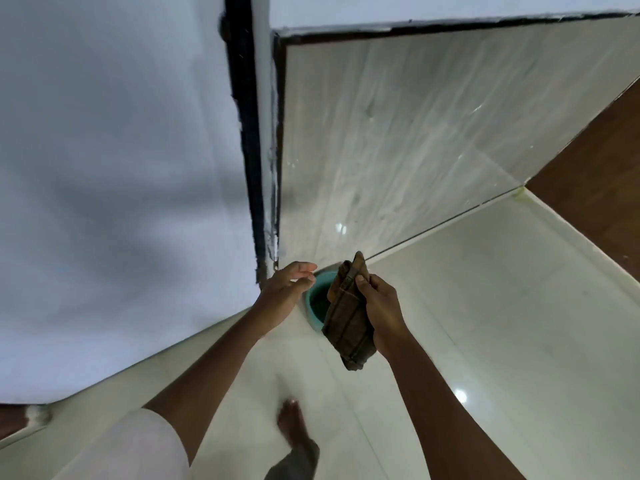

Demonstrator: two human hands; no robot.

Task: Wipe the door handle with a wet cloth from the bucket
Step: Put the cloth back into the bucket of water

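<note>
The right hand grips a folded brown cloth, rough and striped, above a round teal bucket on the floor. The left hand is open, fingers loose, holding nothing. The floor is of glossy pale tiles; a white wall is on the left.
</note>
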